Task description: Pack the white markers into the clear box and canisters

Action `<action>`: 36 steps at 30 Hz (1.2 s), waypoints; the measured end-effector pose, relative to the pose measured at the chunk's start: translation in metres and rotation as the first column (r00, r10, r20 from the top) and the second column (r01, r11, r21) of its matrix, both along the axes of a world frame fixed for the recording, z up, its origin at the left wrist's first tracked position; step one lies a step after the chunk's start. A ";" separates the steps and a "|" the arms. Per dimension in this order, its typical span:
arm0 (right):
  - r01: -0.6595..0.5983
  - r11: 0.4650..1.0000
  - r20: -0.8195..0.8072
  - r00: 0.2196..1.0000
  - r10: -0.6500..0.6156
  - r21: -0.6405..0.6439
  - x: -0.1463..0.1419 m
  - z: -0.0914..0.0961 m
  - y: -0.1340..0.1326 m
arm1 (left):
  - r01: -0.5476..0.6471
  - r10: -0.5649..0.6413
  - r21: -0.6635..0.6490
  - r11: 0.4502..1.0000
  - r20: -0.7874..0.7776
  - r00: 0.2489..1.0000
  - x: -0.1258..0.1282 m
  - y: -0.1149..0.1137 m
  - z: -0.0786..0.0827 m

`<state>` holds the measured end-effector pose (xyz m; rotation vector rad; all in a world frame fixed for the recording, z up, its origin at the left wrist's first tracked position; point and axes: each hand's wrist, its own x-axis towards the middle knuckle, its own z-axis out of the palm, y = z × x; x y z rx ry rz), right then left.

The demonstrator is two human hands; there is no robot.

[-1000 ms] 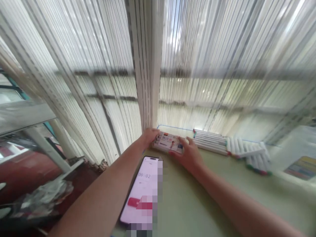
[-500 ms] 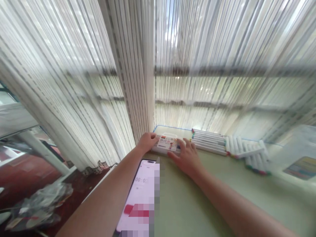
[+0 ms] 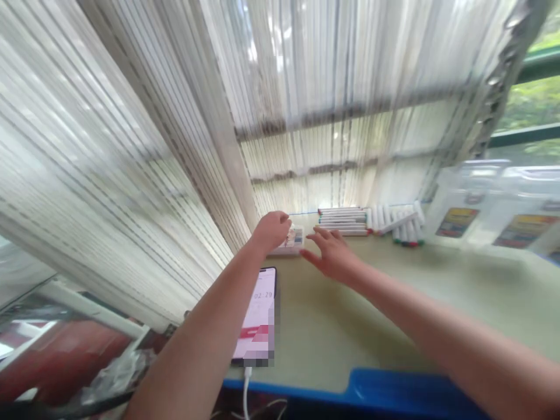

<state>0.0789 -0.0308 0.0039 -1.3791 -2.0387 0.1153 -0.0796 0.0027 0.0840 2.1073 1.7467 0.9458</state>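
At the white box [image 3: 294, 244], left hand [image 3: 271, 229] curls, grip unclear; right hand [image 3: 333, 252] splays beside it.

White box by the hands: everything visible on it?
White, flat, oblong box, plastic-looking, with a colourful printed label on top, too blurred to read. It lies label-up on the pale green table, near the string curtain. The left hand covers its left part; the right hand is spread at its right end, contact unclear.

Pale striped curtains [image 3: 184, 116] sweeping nearly right across, glowing with daylight; far right, window [image 3: 549, 29] in green frame [image 3: 525, 137], bright greenery [image 3: 531, 106] behind. Below, pale green worktop [image 3: 315, 332] with blue edge [image 3: 394, 385], running up to curtains. Down left, white bar [image 3: 96, 307], reddish floor [image 3: 83, 347].
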 end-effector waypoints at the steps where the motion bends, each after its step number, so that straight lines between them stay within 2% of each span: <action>1: 0.018 0.999 -0.024 1.000 -0.017 0.029 0.013 0.007 -0.008 | 0.021 -0.025 0.042 0.999 0.086 0.996 0.021 -0.005 0.001; 3: 0.115 0.988 -0.097 0.990 -0.105 0.102 0.045 0.018 -0.021 | 0.045 -0.078 0.123 0.991 0.276 0.958 0.067 -0.016 -0.006; 5: 0.248 0.950 -0.206 0.956 -0.208 0.192 0.081 0.023 -0.033 | 0.099 -0.150 0.143 0.985 0.408 0.901 0.113 -0.025 -0.018; 7: 0.421 0.873 -0.334 0.882 -0.332 0.246 0.118 0.023 -0.043 | 0.135 -0.177 0.119 0.984 0.505 0.845 0.154 -0.033 -0.030; 9: 0.593 0.763 -0.439 0.775 -0.454 0.258 0.154 0.020 -0.051 | 0.155 -0.168 0.074 0.985 0.595 0.786 0.187 -0.040 -0.038; 11: 0.737 0.636 -0.512 0.646 -0.566 0.227 0.186 0.015 -0.057 | 0.147 -0.138 0.041 0.988 0.656 0.742 0.208 -0.044 -0.045; 13: 0.839 0.517 -0.559 0.514 -0.650 0.170 0.215 0.010 -0.058 | 0.129 -0.125 0.044 0.991 0.668 0.734 0.216 -0.044 -0.055; 15: 0.882 0.454 -0.581 0.436 -0.687 0.125 0.239 0.003 -0.054 | 0.120 -0.137 0.068 0.990 0.617 0.775 0.217 -0.042 -0.067; 17: 0.876 0.472 -0.586 0.434 -0.684 0.099 0.259 -0.006 -0.047 | 0.054 -0.063 0.033 0.998 0.535 0.843 0.216 -0.037 -0.080; 19: 0.849 0.528 -0.619 0.419 -0.664 0.008 0.272 -0.015 -0.040 | 0.040 -0.055 0.040 0.998 0.514 0.856 0.215 -0.032 -0.087; 20: 0.828 0.557 -0.644 0.393 -0.656 -0.062 0.277 -0.018 -0.037 | 0.029 -0.049 0.047 0.998 0.510 0.859 0.216 -0.031 -0.089; 22: 0.745 0.651 -0.659 0.419 -0.624 -0.143 0.282 -0.023 -0.031 | -0.005 -0.026 0.061 0.998 0.487 0.873 0.217 -0.029 -0.088; 25: 0.654 0.720 -0.659 0.437 -0.612 -0.235 0.285 -0.023 -0.024 | 0.004 -0.040 0.097 0.995 0.372 0.927 0.220 -0.029 -0.085; 28: 0.650 0.730 -0.649 0.464 -0.602 -0.212 0.286 -0.021 -0.019 | 0.046 -0.096 0.156 0.987 0.328 0.940 0.222 -0.030 -0.083; 31: 0.600 0.771 -0.673 0.480 -0.563 -0.216 0.290 -0.020 -0.021 | 0.098 -0.165 0.248 0.964 0.264 0.950 0.224 -0.036 -0.085; 32: 0.600 0.766 -0.664 0.479 -0.574 -0.230 0.291 -0.020 -0.022 | 0.111 -0.181 0.275 0.955 0.241 0.953 0.225 -0.038 -0.087; 35: 0.681 0.685 -0.615 0.430 -0.660 -0.259 0.291 -0.018 -0.032 | 0.195 -0.259 0.317 0.928 0.173 0.950 0.223 -0.048 -0.087; 36: 0.727 0.637 -0.600 0.397 -0.694 -0.256 0.288 -0.016 -0.037 | 0.205 -0.270 0.321 0.924 0.172 0.947 0.220 -0.052 -0.085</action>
